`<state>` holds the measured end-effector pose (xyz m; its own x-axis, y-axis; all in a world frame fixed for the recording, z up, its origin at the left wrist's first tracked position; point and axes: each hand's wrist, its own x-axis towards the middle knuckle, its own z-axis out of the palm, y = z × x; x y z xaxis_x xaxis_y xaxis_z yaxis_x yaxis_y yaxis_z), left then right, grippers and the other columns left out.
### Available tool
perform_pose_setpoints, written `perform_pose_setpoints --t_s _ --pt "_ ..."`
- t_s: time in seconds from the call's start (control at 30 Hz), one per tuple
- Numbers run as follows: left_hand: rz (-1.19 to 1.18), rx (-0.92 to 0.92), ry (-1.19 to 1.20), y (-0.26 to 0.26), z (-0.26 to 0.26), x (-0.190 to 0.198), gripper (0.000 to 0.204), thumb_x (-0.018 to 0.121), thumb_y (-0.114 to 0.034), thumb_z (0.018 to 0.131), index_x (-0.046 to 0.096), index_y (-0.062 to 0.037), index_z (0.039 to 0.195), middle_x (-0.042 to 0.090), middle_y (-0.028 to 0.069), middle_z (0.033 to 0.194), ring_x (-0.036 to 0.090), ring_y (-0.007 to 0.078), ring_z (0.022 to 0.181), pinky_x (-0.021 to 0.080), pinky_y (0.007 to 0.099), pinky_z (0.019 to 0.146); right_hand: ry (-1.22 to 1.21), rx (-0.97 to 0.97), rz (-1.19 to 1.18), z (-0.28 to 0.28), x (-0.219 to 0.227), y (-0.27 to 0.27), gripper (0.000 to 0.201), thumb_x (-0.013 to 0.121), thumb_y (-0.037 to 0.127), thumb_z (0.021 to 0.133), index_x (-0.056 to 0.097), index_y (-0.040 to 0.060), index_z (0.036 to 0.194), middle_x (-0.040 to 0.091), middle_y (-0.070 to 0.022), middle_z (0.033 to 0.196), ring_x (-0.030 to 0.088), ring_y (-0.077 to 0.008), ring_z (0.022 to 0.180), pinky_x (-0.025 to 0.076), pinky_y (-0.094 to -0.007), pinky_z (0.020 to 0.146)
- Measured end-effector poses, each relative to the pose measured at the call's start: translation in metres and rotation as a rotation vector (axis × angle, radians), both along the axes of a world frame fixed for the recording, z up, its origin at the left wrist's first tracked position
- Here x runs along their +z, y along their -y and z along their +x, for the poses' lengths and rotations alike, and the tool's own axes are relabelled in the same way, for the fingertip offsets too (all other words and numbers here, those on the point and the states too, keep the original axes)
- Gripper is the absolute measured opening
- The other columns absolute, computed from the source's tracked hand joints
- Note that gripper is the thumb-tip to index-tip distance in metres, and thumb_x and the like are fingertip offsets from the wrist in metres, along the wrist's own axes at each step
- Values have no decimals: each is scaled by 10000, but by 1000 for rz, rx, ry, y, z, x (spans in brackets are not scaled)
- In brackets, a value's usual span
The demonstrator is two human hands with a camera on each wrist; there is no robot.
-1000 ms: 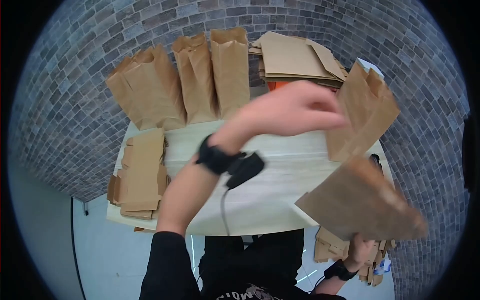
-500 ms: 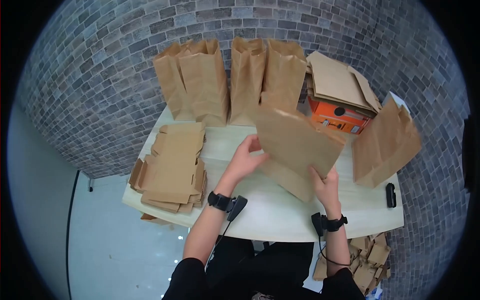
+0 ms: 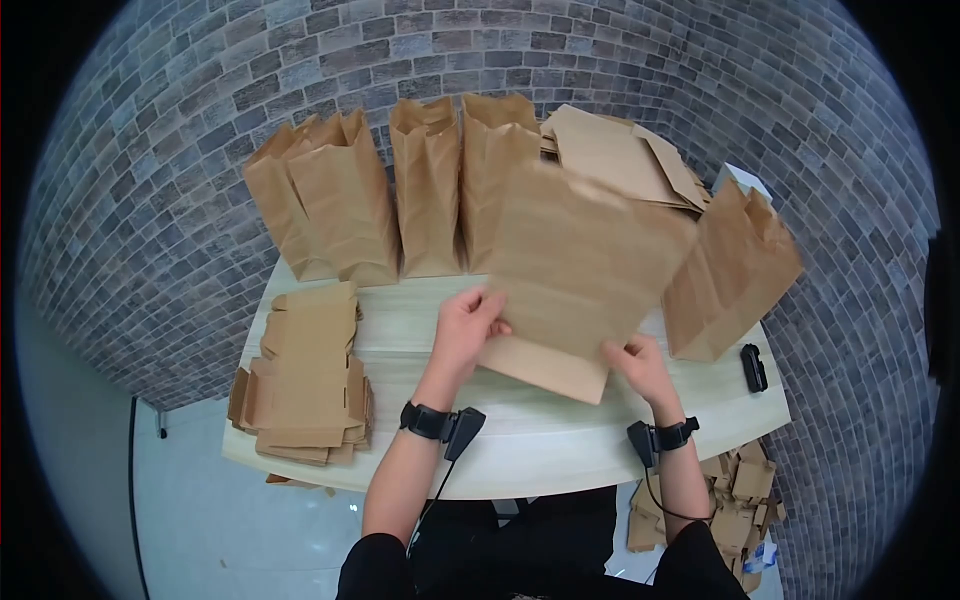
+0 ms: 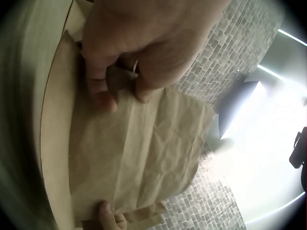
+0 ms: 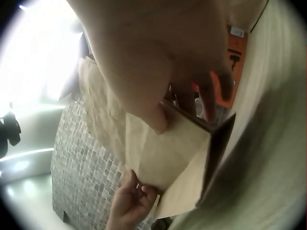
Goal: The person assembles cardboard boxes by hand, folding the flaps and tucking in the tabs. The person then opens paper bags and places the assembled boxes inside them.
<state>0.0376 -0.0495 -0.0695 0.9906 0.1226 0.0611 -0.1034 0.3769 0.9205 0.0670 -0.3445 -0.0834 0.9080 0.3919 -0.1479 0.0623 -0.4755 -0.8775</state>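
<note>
A flattened brown paper bag (image 3: 595,250) is held up over the middle of the table, its wide face toward the head camera and its folded bottom (image 3: 545,370) lowest. My left hand (image 3: 468,325) pinches its left edge just above that fold. At the right edge, my right hand (image 3: 640,368) grips it with the thumb on the near face and the fingers behind. The left wrist view has the left hand (image 4: 148,43) at the creased paper. In the right wrist view, the right hand (image 5: 158,62) is close beside the bag's folded corner (image 5: 211,129).
Standing paper bags (image 3: 350,205) line the table's back left; another bag (image 3: 735,275) stands right. Flat cardboard (image 3: 310,370) is stacked at left, more sheets (image 3: 610,150) at the back. A small black object (image 3: 753,368) lies near the right edge. Cardboard pieces (image 3: 740,490) are on the floor.
The paper bag has come from low at the right, in my right hand alone, to the middle of the table. My left hand has come down to its left edge. The bag's face has turned toward me.
</note>
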Motion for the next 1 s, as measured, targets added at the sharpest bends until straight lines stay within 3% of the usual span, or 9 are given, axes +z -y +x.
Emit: perform_pose_setpoints --t_s 0.07,0.27,0.37,0.6,0.67,0.7,0.77,0.87,1.0 --pt "-69 5 87 3 6 17 125 590 -112 980 651 -3 988 665 32 921 618 93 743 540 262 651 106 -82 445 4 4 -5 481 688 160 897 523 -45 1300 621 -103 1237 585 -167 1105 462 -328 957" --pt "-116 -71 222 20 -13 53 109 581 -106 990 644 -17 997 667 40 947 639 111 778 570 274 644 36 -297 684 9 24 -9 576 691 107 894 417 -12 1387 643 -127 1187 612 -181 1075 470 -329 952" --pt "-62 -36 218 20 -16 50 107 591 -107 983 643 -14 993 665 41 932 639 108 754 575 264 618 -120 -170 838 -1 44 -11 587 685 53 885 403 -5 1397 637 -112 1183 611 -155 1054 475 -300 930" --pt "-86 136 145 7 -22 53 115 605 -140 980 631 -29 964 644 21 860 624 82 675 590 244 601 47 35 556 -7 23 18 736 798 138 819 396 -3 1420 609 -80 1224 572 -157 1173 466 -329 990" --pt "-119 149 140 -1 -23 55 124 604 -136 980 625 -17 950 610 6 826 600 70 662 596 250 606 72 364 634 -25 37 13 1020 924 319 643 386 3 1450 448 -122 1424 431 -212 1343 398 -391 1085" --pt "-150 156 131 -4 -23 55 135 603 -132 980 619 -5 937 576 -10 792 576 58 649 602 257 611 70 365 634 -28 42 10 1020 924 319 643 386 3 1450 448 -122 1424 431 -212 1343 398 -391 1085" --pt "-148 151 135 -6 -24 52 128 595 -142 986 621 -27 937 604 -9 827 599 64 680 601 250 626 357 341 271 -32 47 8 1254 960 442 475 350 29 1490 202 -153 1571 279 -273 1439 307 -430 1147" --pt "-159 160 127 -6 -23 42 122 583 -150 995 622 -48 942 632 -8 872 621 68 718 604 250 659 609 376 94 -34 55 8 1309 957 475 445 321 63 1513 61 -156 1610 223 -323 1460 279 -447 1161" --pt "-175 181 132 -4 -23 33 124 562 -138 1005 615 -44 946 627 -4 886 630 76 753 613 280 705 651 284 105 -44 64 -10 1093 936 404 572 410 50 1462 169 -199 1593 259 -329 1448 261 -445 1166"
